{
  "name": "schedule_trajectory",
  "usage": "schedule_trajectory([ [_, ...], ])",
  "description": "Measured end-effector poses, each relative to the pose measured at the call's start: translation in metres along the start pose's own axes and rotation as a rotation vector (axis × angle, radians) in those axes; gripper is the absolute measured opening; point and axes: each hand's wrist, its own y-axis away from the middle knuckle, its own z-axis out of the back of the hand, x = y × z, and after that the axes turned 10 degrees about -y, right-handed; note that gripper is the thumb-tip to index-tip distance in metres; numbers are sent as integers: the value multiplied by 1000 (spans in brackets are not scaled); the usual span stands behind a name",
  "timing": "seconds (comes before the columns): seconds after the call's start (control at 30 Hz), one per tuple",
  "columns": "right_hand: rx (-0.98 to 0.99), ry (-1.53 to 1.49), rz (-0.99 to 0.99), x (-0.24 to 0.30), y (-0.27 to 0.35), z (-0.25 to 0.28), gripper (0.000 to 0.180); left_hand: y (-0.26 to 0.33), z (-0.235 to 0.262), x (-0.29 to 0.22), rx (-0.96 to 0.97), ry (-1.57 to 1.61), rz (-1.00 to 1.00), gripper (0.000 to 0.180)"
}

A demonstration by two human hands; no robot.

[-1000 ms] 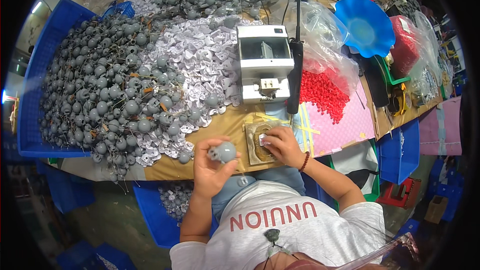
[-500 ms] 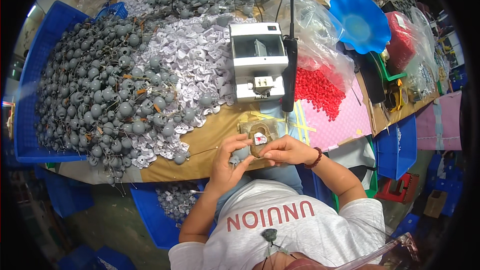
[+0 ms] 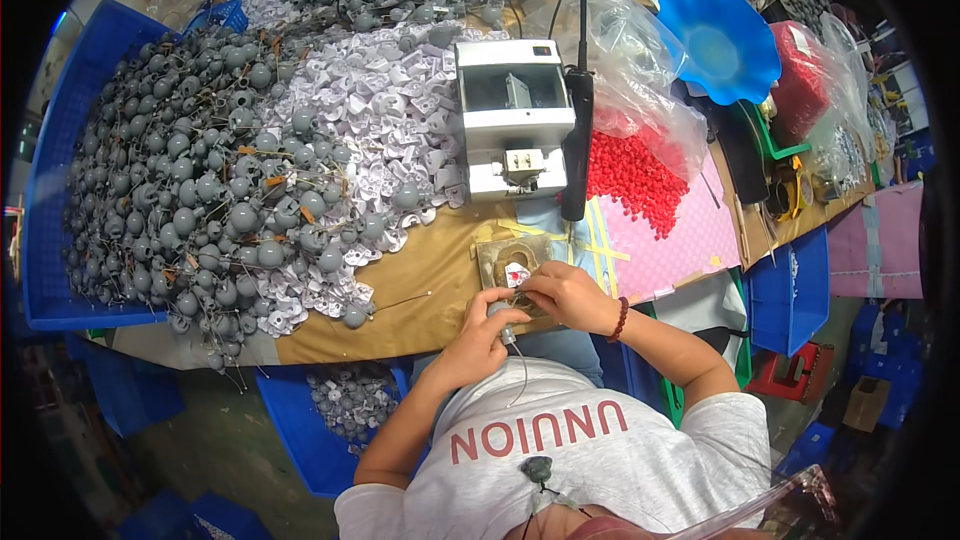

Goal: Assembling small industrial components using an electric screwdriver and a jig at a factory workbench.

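My left hand (image 3: 482, 338) is closed around a grey round plastic part (image 3: 502, 316), and a thin pale wire (image 3: 524, 380) trails from it down over my shirt. Its fingertips reach the near edge of a worn, brownish fixture block (image 3: 490, 258). In the block's hollow sits a small white plastic piece (image 3: 516, 274) with a red bit on it. My right hand (image 3: 572, 298) comes in from the right, thumb and fingers pinched together just beside that white piece. Whatever the pinch holds is too small or hidden to make out.
Beyond the block stands a white machine (image 3: 515, 120) with a black upright tool (image 3: 578, 145) beside it. Heaped at left are grey ball-shaped parts (image 3: 180, 190) and white pieces (image 3: 380, 110). Red small parts (image 3: 635, 175) and a blue wavy bowl (image 3: 718, 45) are at right.
My left hand has moved right and turned, bringing the grey part close to my right hand, its wire now hanging toward me. My right hand has shifted slightly up over the block.
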Motion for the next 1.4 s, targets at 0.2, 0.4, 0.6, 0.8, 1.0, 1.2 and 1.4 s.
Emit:
schedule_trajectory([
  [0.2,-136,143,189,-5,-9,-6,25,-5,-5,19,-136,272,65,32],
  [0.4,-44,315,309,-14,-11,-1,31,-20,-21,2,-432,-110,97,34],
  [0.6,67,369,357,-18,-9,9,36,-18,-27,1,-398,-223,54,37],
  [0.8,130,423,271,-11,-8,6,38,-23,-21,1,-404,-396,64,43],
  [1.0,87,468,205,-6,5,-6,42,-25,-23,-6,-373,-628,26,54],
  [1.2,-83,-7,80,-21,9,38,47,-25,-35,7,-342,-841,-30,47],
  [1.4,-14,-44,-61,-35,34,42,44,-27,-34,11,-326,-793,-54,46],
])
